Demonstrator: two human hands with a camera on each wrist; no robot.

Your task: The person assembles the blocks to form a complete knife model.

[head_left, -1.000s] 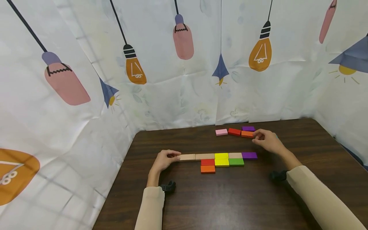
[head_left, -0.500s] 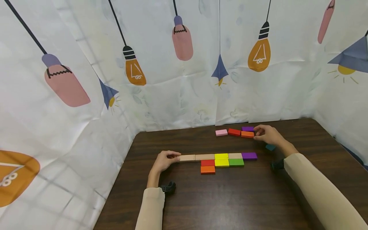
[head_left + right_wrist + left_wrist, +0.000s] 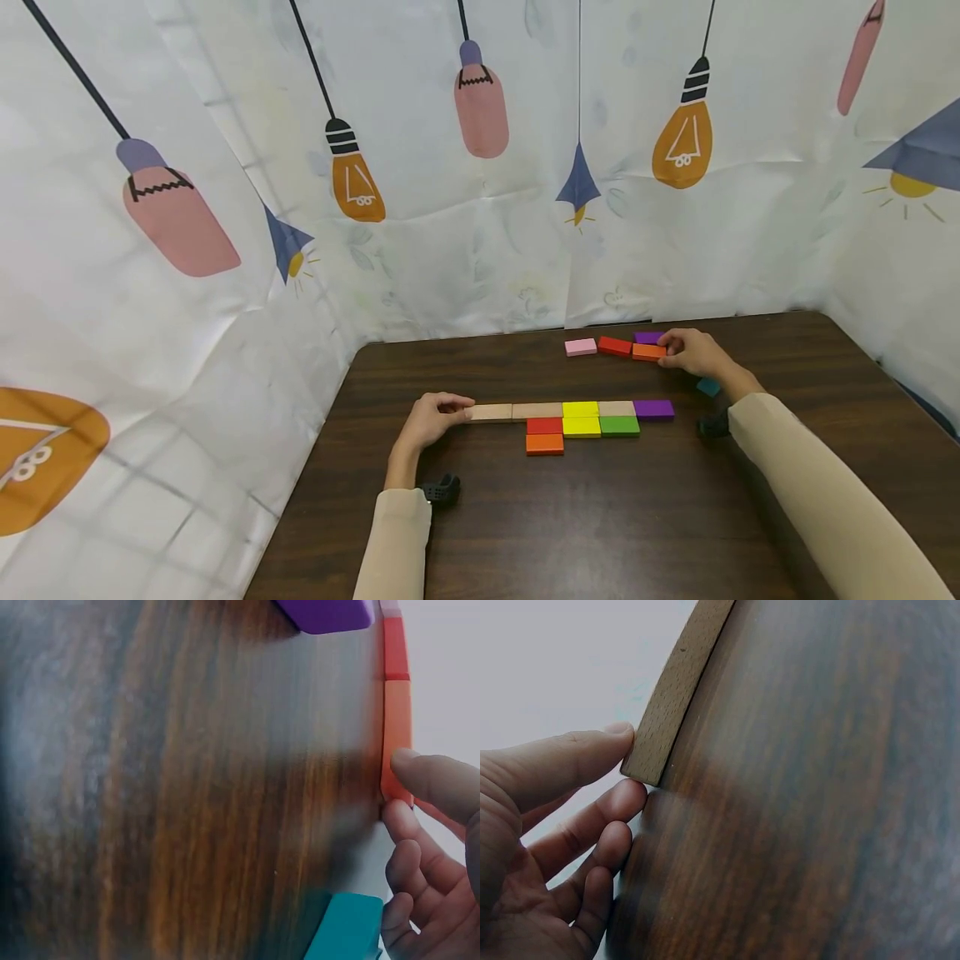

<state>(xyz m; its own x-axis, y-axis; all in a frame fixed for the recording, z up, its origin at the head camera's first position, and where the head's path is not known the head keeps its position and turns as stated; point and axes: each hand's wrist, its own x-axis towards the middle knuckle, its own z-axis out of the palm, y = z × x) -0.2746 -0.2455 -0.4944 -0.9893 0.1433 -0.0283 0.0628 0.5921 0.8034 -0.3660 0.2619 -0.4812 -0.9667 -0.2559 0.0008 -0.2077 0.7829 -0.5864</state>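
Note:
In the head view, my left hand (image 3: 432, 421) is at the left end of a row, its thumb and fingertip pinching the end of a plain wooden block (image 3: 491, 412). The left wrist view shows that bare block (image 3: 671, 697) close up, the other fingers loosely bent below it. Farther back on the right, my right hand (image 3: 697, 352) pinches the end of an orange block (image 3: 647, 352). Its thumb lies on the block's face in the right wrist view. A purple block (image 3: 648, 337) lies behind the orange one, partly covered by the fingers. A teal block (image 3: 708, 387) shows beside the right wrist.
Along the row are another plain block (image 3: 537, 412), a yellow block (image 3: 580, 409) and a purple end block (image 3: 654, 410). Red, yellow, green (image 3: 619, 427) and orange blocks sit in front. Pink (image 3: 581, 347) and red (image 3: 615, 347) blocks lie near the dark table's (image 3: 420, 358) back edge.
The right hand has shifted slightly onto the orange block's end, and the teal block has come into sight by the right wrist. My left hand stays at the row's end.

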